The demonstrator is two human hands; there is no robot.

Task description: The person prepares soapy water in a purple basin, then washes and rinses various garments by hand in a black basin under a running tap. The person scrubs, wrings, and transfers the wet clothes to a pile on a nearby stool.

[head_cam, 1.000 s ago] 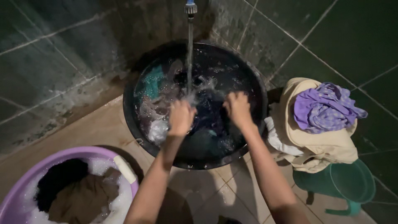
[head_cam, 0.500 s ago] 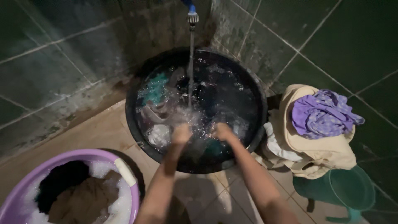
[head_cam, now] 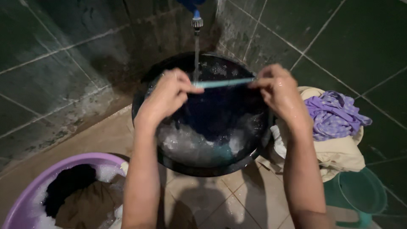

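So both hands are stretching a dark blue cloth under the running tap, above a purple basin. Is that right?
Not quite. The head view shows the left hand and right hand stretching the dark blue cloth under the tap above a black basin. The purple basin sits off to the lower left, apart from them.

Both forearms reach forward above the black basin [head_cam: 203, 167]. The left hand [head_cam: 166, 96] and right hand [head_cam: 277, 91], well apart, are level, fingers pinched closed.
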